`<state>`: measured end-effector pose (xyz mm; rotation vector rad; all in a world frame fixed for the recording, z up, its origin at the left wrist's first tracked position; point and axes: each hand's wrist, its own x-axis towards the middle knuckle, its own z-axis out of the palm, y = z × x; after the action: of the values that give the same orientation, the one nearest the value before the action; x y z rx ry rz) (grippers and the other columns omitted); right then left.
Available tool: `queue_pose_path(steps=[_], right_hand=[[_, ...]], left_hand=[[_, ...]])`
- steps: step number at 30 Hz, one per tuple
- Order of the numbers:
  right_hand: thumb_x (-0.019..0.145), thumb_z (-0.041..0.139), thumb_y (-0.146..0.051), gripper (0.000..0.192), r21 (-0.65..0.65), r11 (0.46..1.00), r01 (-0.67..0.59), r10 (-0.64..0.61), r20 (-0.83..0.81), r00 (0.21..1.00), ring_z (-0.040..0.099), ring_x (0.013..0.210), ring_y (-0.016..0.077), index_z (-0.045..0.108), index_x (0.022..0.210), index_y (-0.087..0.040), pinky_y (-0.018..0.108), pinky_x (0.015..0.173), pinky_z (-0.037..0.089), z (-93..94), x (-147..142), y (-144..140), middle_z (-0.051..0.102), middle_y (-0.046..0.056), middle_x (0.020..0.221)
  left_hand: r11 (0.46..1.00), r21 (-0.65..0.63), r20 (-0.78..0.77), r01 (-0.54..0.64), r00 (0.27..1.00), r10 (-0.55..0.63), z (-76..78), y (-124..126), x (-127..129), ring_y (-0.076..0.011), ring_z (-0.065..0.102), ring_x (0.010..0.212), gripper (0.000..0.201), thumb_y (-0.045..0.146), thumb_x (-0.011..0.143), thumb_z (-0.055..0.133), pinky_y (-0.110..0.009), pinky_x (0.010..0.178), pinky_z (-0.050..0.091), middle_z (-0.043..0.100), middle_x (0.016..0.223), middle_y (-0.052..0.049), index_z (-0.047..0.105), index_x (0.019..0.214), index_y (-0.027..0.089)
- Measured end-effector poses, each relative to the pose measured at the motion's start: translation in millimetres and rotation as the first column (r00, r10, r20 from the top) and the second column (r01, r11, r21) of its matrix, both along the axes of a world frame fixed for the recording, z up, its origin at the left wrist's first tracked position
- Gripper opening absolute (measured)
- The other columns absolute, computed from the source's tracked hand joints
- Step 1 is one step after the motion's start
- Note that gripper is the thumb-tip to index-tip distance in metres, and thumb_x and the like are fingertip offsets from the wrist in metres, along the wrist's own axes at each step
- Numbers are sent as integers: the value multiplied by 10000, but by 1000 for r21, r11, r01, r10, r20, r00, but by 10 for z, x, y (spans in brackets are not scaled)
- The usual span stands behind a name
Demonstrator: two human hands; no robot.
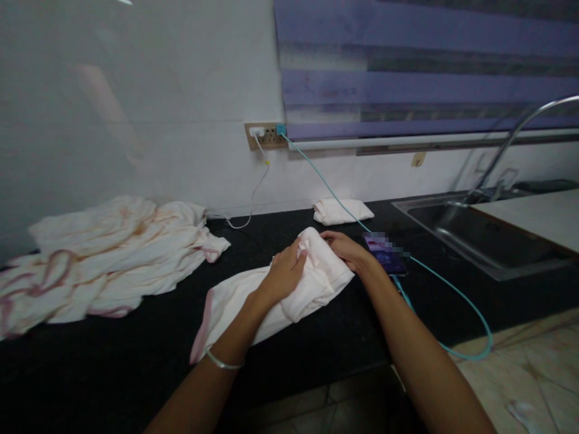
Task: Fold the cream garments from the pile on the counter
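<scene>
A cream cloth with a pink edge [235, 301] lies on the black countertop [136, 355] in front of me, its right end folded over. My left hand [284, 274] grips the folded part from the left. My right hand [346, 248] presses on the fold from the right. A silver bangle [221, 360] sits on my left wrist.
A heap of cream and pink cloths [104, 253] lies at the left. A small folded cloth [341, 211] rests by the wall. A phone [384, 253] on a teal cable [452, 295] lies beside my right hand. A steel sink [479, 241] with tap [511, 141] is right.
</scene>
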<state>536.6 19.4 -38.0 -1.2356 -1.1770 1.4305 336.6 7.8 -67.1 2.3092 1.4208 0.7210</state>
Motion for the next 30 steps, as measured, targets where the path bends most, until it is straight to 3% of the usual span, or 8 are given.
queue_pose_path(steps=[4, 8, 11, 14, 16, 19, 24, 30], right_hand=[[725, 659, -108, 290, 34, 998, 43, -48, 165, 985, 617, 692, 138, 697, 1005, -170, 223, 641, 480, -77, 13, 8, 718, 1, 809], [804, 676, -255, 158, 12, 995, 102, -100, 341, 935, 626, 727, 164, 693, 921, -151, 229, 623, 452, -139, 54, 43, 730, 26, 828], [929, 546, -316, 228, 125, 985, 122, -169, 522, 836, 666, 885, 209, 691, 885, -147, 258, 732, 482, -148, 66, 86, 759, 80, 972], [1014, 379, -288, 353, 250, 958, 142, -278, 678, 681, 667, 1083, 249, 696, 956, -144, 307, 907, 481, -126, 60, 104, 743, 156, 1151], [1047, 352, -371, 414, 260, 955, 146, -292, 715, 635, 665, 1126, 277, 691, 1031, -135, 345, 951, 478, -107, 51, 85, 725, 199, 1194], [1011, 483, -527, 464, 215, 971, 106, -237, 786, 571, 672, 1141, 311, 665, 1155, -125, 382, 967, 488, -76, 35, 22, 713, 221, 1212], [980, 590, -440, 421, 193, 975, 107, -219, 893, 393, 660, 1202, 343, 609, 1283, -147, 422, 974, 492, -18, 24, -64, 690, 216, 1271], [1001, 576, -405, 372, 195, 968, 161, -242, 899, 366, 659, 1218, 332, 610, 1287, -170, 415, 981, 491, 17, 73, -64, 697, 196, 1263]], left_hand=[[999, 41, 124, -13, 992, 8, 32, 6, 1, -294, 441, 1479, 611, 473, 1059, 254, -498, 1251, 308, 489, 1574, -198, 409, 1534, 121], [958, 223, 142, -180, 978, 151, 187, -35, -80, -288, 607, 1210, 410, 450, 1022, 400, -430, 1056, 465, 659, 1254, -175, 582, 1244, 158], [946, 96, 17, -310, 951, 310, 348, -69, -190, -254, 657, 881, 359, 518, 1014, 408, -341, 778, 450, 701, 935, -89, 614, 981, 226], [968, -38, -105, -248, 964, 243, 421, -75, -270, -223, 618, 728, 435, 558, 1003, 403, -302, 656, 336, 684, 784, -64, 603, 797, 231], [981, -65, -131, -184, 976, 174, 409, -66, -286, -211, 605, 705, 429, 535, 990, 436, -297, 639, 301, 678, 754, -64, 591, 735, 226], [987, -89, -115, -134, 986, 124, 359, -41, -276, -198, 586, 685, 383, 500, 971, 480, -296, 637, 294, 662, 733, -52, 576, 726, 221], [998, -68, 14, 11, 1000, -10, 285, 25, -281, -186, 568, 748, 294, 431, 984, 447, -289, 676, 353, 636, 804, -30, 538, 800, 220], [998, 58, -71, -6, 997, 10, 160, 126, -382, -228, 615, 924, 226, 367, 976, 435, -333, 820, 452, 651, 988, -91, 586, 949, 200]])
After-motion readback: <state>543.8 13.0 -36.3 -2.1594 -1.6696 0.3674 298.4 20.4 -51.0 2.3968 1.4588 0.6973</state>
